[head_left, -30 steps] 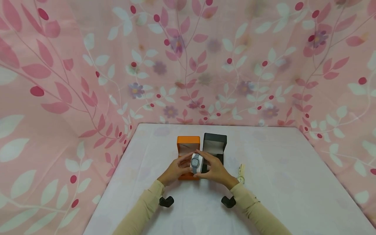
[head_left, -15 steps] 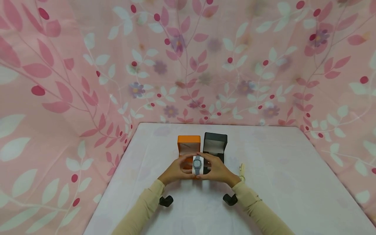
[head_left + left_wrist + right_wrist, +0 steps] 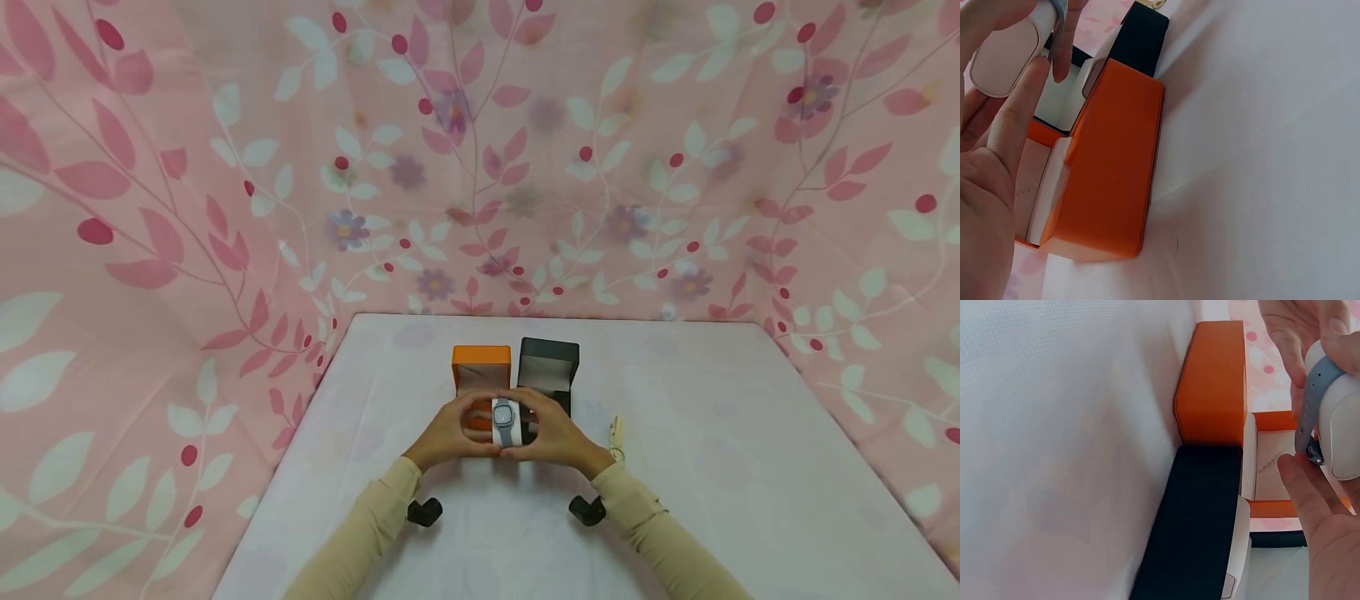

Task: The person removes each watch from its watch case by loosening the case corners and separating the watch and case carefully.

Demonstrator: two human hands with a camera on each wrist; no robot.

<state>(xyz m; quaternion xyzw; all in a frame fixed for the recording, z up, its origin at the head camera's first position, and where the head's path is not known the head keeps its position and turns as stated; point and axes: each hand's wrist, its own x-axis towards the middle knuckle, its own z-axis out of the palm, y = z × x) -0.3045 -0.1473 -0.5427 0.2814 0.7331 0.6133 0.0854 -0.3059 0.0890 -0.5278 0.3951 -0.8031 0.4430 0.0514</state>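
Observation:
A watch [image 3: 503,414] with a grey-blue strap is wrapped round a white cushion [image 3: 1007,59], its face up toward the head camera. My left hand [image 3: 448,431] and my right hand [image 3: 553,431] hold it from either side, fingers at the top and thumbs below. The strap's holes and the buckle [image 3: 1314,450] show in the right wrist view, by my right fingertips. Just beyond my hands stand an open orange watch box [image 3: 482,357] and an open black watch box [image 3: 550,350], side by side; my hands cover their front parts in the head view.
To the right of my right wrist lies a pale yellow watch [image 3: 617,435], partly behind the wrist. A white cloth [image 3: 720,467] covers the table, and pink floral fabric [image 3: 480,167] hangs at the back and sides. Both sleeves carry black wrist mounts [image 3: 425,512].
The watch and cushion have shifted slightly right and turned a little between my hands. My right hand has moved slightly right and its wrist now covers more of the yellow watch. Both boxes stay put.

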